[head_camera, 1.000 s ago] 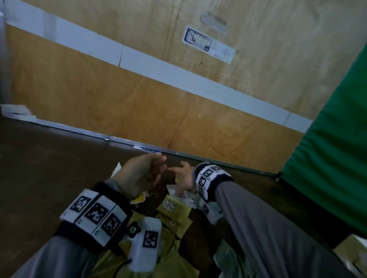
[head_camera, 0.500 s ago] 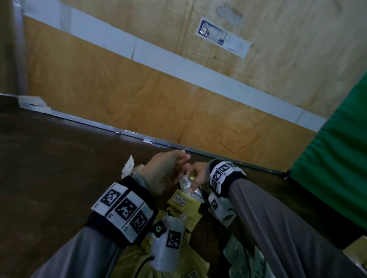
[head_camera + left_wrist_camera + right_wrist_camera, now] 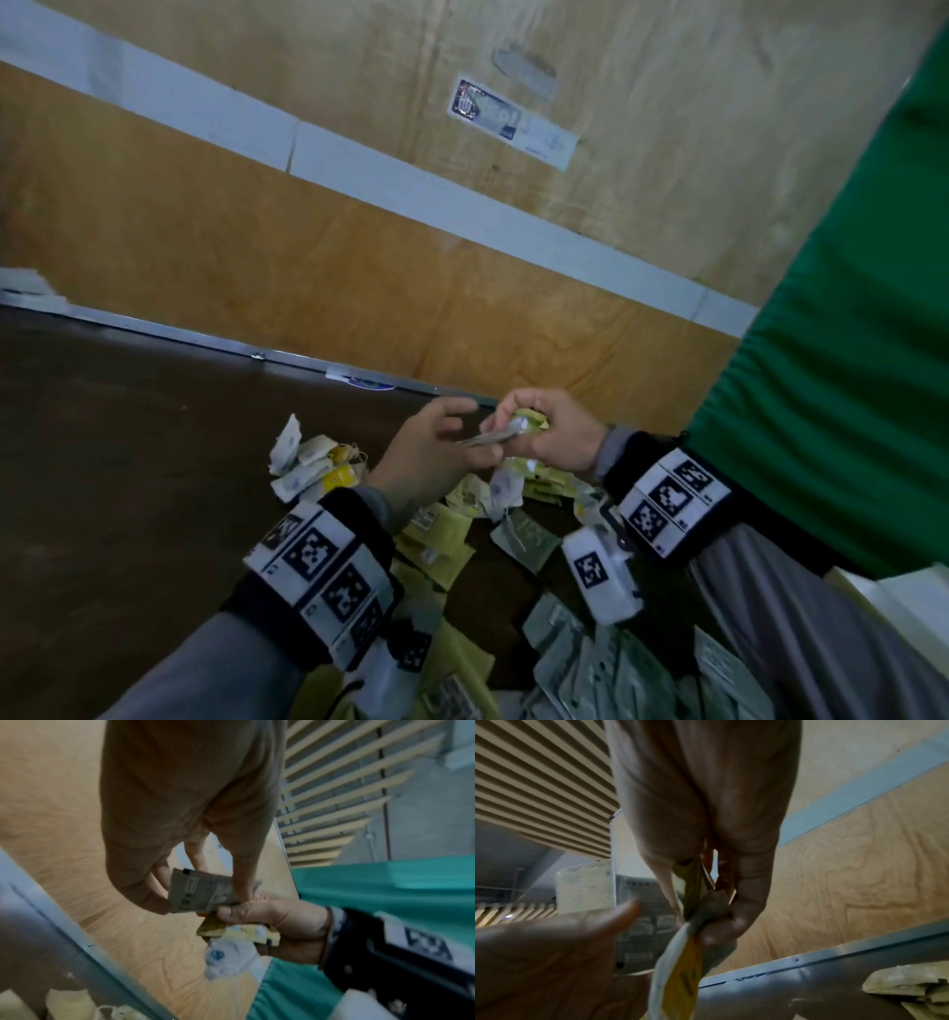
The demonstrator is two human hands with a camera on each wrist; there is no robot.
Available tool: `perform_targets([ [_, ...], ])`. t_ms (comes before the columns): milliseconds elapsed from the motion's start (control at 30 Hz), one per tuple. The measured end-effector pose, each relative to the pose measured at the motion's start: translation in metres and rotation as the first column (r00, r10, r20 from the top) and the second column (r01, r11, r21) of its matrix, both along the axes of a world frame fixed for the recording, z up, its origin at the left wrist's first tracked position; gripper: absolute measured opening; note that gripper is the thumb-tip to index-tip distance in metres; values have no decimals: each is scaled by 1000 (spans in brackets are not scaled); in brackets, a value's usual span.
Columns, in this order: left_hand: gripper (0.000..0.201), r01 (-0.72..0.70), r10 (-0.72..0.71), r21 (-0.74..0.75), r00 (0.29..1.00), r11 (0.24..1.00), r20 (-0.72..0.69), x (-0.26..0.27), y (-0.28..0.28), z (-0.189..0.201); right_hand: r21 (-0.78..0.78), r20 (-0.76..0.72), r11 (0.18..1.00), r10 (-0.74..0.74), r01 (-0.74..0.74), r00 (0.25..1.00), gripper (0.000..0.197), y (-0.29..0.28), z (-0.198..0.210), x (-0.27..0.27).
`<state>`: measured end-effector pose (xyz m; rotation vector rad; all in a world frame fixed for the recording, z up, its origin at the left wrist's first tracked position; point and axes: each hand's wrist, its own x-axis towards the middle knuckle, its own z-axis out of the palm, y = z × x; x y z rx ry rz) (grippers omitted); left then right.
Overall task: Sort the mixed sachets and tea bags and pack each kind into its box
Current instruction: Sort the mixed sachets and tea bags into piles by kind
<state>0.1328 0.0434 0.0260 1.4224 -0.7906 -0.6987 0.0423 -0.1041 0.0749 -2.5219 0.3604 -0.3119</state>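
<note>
The left hand (image 3: 431, 452) and right hand (image 3: 552, 437) meet above the sachet pile (image 3: 462, 519) on the dark table (image 3: 128, 462). The left hand's thumb and fingers pinch a grey sachet (image 3: 203, 892). The right hand grips a bunch of yellow sachets and a white tea bag (image 3: 231, 959), touching the grey sachet's end.

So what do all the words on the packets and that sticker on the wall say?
No text can be read.
Blue and white sticker on the plywood wall: print blurred.
Grey flat sachet in the left hand: label marks blurred.
Yellow paper sachets on the dark table: labels too small.
Square black and white markers on the wristbands: patterns, not words.
</note>
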Motion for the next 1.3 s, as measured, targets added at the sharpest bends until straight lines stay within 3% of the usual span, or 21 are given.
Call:
perform_targets([
  [67,18,-66,66,-3,987,998,149,-4,0,-4,-4,1,1000,2,-2,1000,30,9,-2,-6],
  [133,22,-139,136,-1,973,990,187,-4,2,-6,61,11,997,-39,39,999,41,11,-1,-14],
  [233,25,-146,142,27,984,989,108,4,2,-6,152,5,972,-184,181,983,50,7,-1,-23],
  [333,22,-65,61,81,997,995,54,6,4,3,335,68,904,-303,265,950,27,3,-5,-30],
  [433,29,84,-75,69,988,994,-133,3,5,6,551,163,810,-339,200,927,26,4,-7,-33],
  [567,26,288,-278,-3,920,957,-276,-5,4,5,649,219,756,-291,84,931,24,15,-4,-32],
  [633,29,281,-283,-49,911,958,-300,-11,2,6,671,222,738,-284,65,933,27,22,-5,-32],
  [700,31,182,-192,-63,937,981,-293,-13,0,6,695,212,716,-287,63,934,27,28,-5,-30],
  [767,31,111,-114,-26,966,994,-230,-9,4,7,691,199,718,-300,83,933,21,31,-3,-28],
  [867,22,-27,27,154,1000,988,3,15,15,7,611,163,771,-341,177,926,21,29,-4,-28],
  [1000,21,-317,217,304,922,898,320,63,34,5,610,36,738,-390,289,920,17,24,-11,-33],
  [1067,23,-376,230,336,886,864,402,76,39,8,642,-29,697,-393,318,919,13,24,-15,-36],
  [1167,19,-271,191,258,935,927,299,68,43,17,631,-9,726,-345,273,939,4,27,-21,-38],
  [1233,25,-34,19,151,994,988,103,48,42,22,616,60,761,-302,203,952,8,32,-20,-36],
  [1300,36,169,-175,110,984,979,41,29,38,26,589,112,795,-258,145,960,11,38,-17,-32],
])
